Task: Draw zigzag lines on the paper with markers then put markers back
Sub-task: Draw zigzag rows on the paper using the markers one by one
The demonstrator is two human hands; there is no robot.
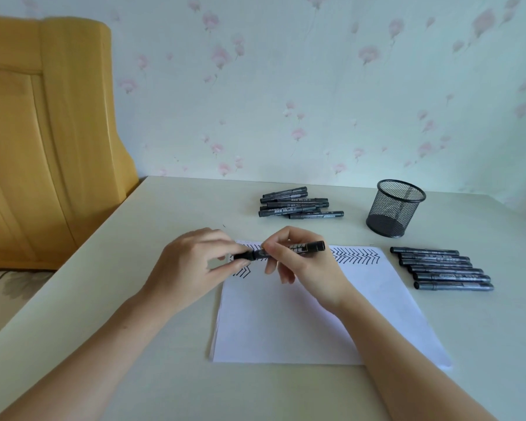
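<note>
A black marker (304,247) lies level above the top of the white paper (286,323), held by both hands. My right hand (304,268) grips its barrel; my left hand (195,262) pinches the cap end at the left. Black zigzag lines (357,256) run along the paper's top edge, and a short stretch shows below my left hand. Whether the cap is on or off is hidden by my fingers.
A black mesh pen cup (395,208) stands at the back right. Several markers lie in a pile (298,205) behind the paper, and a neat row of several markers (444,268) lies right of it. A yellow wooden chair (43,132) stands at the left.
</note>
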